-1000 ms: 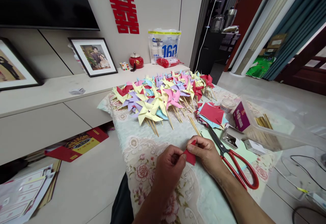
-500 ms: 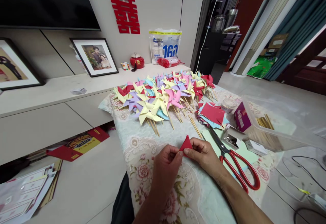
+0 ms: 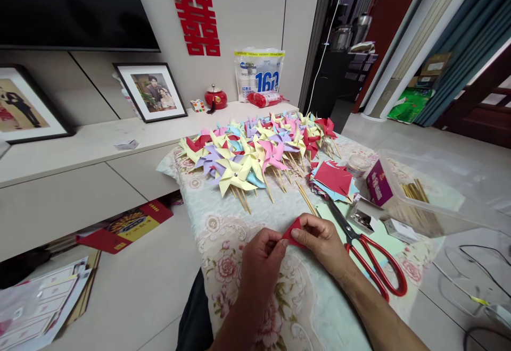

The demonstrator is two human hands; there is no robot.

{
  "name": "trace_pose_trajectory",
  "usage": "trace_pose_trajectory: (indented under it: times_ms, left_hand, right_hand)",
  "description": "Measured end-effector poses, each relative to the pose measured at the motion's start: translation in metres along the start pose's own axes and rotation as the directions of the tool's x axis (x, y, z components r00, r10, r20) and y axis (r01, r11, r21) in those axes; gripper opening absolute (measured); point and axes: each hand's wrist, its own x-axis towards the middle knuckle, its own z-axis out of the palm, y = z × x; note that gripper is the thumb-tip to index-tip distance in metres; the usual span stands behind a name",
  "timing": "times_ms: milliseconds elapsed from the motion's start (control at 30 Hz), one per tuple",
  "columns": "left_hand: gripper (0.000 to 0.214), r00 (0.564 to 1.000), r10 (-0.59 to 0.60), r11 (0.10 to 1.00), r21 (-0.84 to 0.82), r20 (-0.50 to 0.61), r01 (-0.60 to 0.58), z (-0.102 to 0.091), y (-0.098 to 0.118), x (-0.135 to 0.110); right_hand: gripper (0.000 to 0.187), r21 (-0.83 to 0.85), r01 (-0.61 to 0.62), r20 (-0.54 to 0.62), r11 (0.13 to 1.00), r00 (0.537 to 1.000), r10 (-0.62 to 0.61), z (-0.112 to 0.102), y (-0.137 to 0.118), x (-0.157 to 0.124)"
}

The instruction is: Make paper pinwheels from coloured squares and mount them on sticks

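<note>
A small piece of red paper [image 3: 292, 232], folded over, is pinched between both hands above the near part of the table. My left hand [image 3: 263, 252] grips its left corner between thumb and fingers. On the other side, my right hand [image 3: 319, 236] holds the paper with the thumb on top; the fingers cover part of it. Just right of that hand lie red-handled scissors [image 3: 351, 234], their blades pointing away. Beyond them sits a stack of coloured paper squares [image 3: 333, 178], red on top. Many paper pinwheels [image 3: 255, 154] on sticks fill the far side of the table.
Loose wooden sticks [image 3: 306, 198] lie by the paper stack. A small open box of metal fasteners [image 3: 362, 218], a white box [image 3: 402, 230] and a clear plastic bin [image 3: 431, 218] with sticks stand at right. A floral tablecloth [image 3: 223, 234] covers the table.
The red paper's upright point has come down, so it looks lower and flatter. My right fingers have shifted slightly over it. The view has tilted a little.
</note>
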Motion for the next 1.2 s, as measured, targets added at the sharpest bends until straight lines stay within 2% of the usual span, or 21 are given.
trace_pose_trajectory:
  times_ms: [133, 300, 367, 433, 500, 533, 600, 667, 700, 767, 800, 900, 1067, 1133, 1200]
  left_hand:
    - [0.013, 1.0, -0.001, 0.998, -0.062, -0.023, 0.0, 0.0, -0.007, -0.002]
    - [0.011, 0.999, 0.037, 0.974, -0.223, 0.006, -0.035, 0.003, -0.003, -0.014]
    - [0.012, 1.0, -0.01, 0.954, -0.3, 0.011, 0.013, 0.0, 0.003, -0.02]
    - [0.014, 0.993, -0.114, 0.918, -0.379, 0.028, 0.116, -0.007, 0.011, -0.027]
    - [0.018, 0.978, -0.206, 0.869, -0.461, -0.002, 0.182, -0.016, 0.019, -0.034]
    - [0.019, 0.971, -0.241, 0.841, -0.498, 0.006, 0.212, -0.021, 0.022, -0.037]
    - [0.022, 0.952, -0.302, 0.784, -0.556, 0.047, 0.276, -0.031, 0.026, -0.043]
    - [0.025, 0.935, -0.348, 0.753, -0.573, 0.073, 0.325, -0.039, 0.027, -0.049]
    - [0.025, 0.931, -0.356, 0.753, -0.566, 0.079, 0.336, -0.042, 0.026, -0.051]
    - [0.023, 0.939, -0.332, 0.778, -0.538, 0.084, 0.324, -0.047, 0.023, -0.056]
    - [0.021, 0.946, -0.311, 0.798, -0.514, 0.094, 0.314, -0.048, 0.02, -0.057]
    - [0.017, 0.956, -0.254, 0.861, -0.417, 0.144, 0.292, -0.052, 0.016, -0.06]
    - [0.008, 0.965, -0.174, 0.905, -0.355, 0.196, 0.235, -0.056, 0.017, -0.061]
    - [0.005, 0.964, -0.172, 0.903, -0.36, 0.203, 0.236, -0.057, 0.018, -0.061]
    - [0.006, 0.962, -0.199, 0.89, -0.376, 0.187, 0.257, -0.058, 0.02, -0.061]
  right_hand:
    - [0.036, -0.013, 0.025, -0.05, 1.0, 0.998, -0.026, 0.001, -0.003, -0.002]
    - [0.033, 0.141, -0.04, -0.039, 0.989, 0.998, 0.046, 0.017, 0.0, -0.016]
    - [0.029, 0.153, -0.022, -0.016, 0.988, 1.0, 0.024, 0.024, -0.002, -0.027]
    - [0.025, 0.076, 0.015, -0.005, 0.997, 1.0, -0.015, 0.024, -0.006, -0.041]
    - [0.021, -0.134, 0.087, -0.028, 0.987, 0.995, -0.092, 0.013, -0.01, -0.056]
    - [0.019, -0.281, 0.126, -0.054, 0.951, 0.988, -0.147, 0.003, -0.012, -0.064]
    - [0.02, -0.543, 0.143, -0.134, 0.827, 0.958, -0.254, -0.024, -0.011, -0.079]
    - [0.021, -0.745, 0.075, -0.213, 0.663, 0.915, -0.342, -0.054, -0.007, -0.092]
    - [0.023, -0.809, -0.01, -0.257, 0.588, 0.905, -0.339, -0.069, -0.003, -0.099]
    - [0.033, -0.871, -0.131, -0.294, 0.474, 0.911, -0.288, -0.091, 0.006, -0.109]
    - [0.041, -0.885, -0.146, -0.281, 0.442, 0.925, -0.256, -0.1, 0.011, -0.114]
    - [0.052, -0.903, -0.132, -0.222, 0.41, 0.958, -0.181, -0.113, 0.021, -0.124]
    - [0.056, -0.903, -0.135, -0.172, 0.409, 0.984, -0.054, -0.121, 0.023, -0.14]
    - [0.054, -0.884, -0.167, -0.194, 0.437, 0.981, -0.018, -0.12, 0.019, -0.148]
    - [0.049, -0.836, -0.215, -0.232, 0.506, 0.972, 0.031, -0.115, 0.012, -0.155]
